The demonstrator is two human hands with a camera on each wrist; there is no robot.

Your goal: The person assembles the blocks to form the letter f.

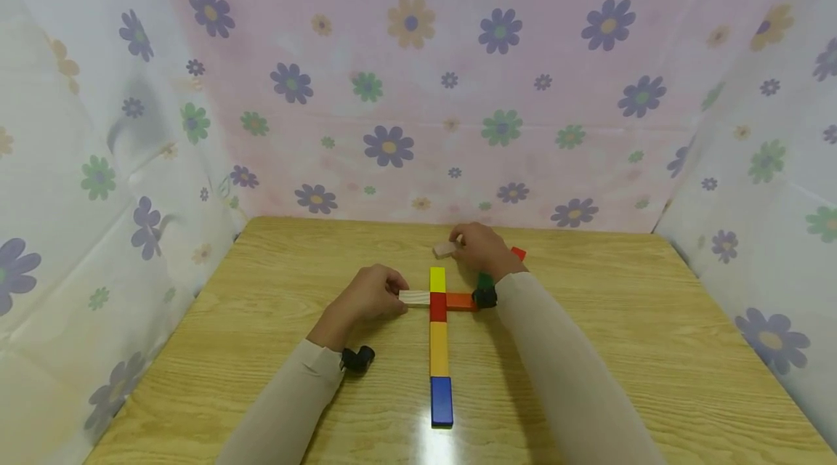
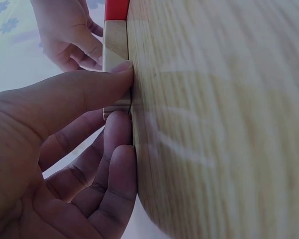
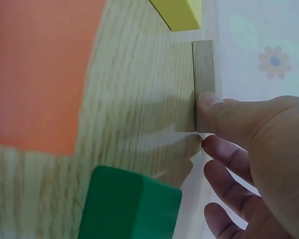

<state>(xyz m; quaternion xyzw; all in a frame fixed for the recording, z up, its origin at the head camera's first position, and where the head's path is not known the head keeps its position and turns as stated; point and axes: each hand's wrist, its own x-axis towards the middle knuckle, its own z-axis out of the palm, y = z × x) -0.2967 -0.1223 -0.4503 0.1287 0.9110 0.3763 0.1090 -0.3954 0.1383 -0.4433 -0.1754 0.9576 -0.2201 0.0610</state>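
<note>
The left hand (image 1: 368,296) pinches a plain, unpainted wooden block (image 1: 414,297), flat and rectangular, pressed end-on against the red block (image 1: 437,306) of the glossy coloured row. Farther back on the grained tabletop (image 1: 261,320), the right hand (image 1: 480,248) grasps a 2nd pale block (image 1: 445,249) with thumb and fingers.

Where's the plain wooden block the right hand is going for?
In the head view the loose plain block lies on the table under the right hand fingertips, beyond the yellow block.
</note>
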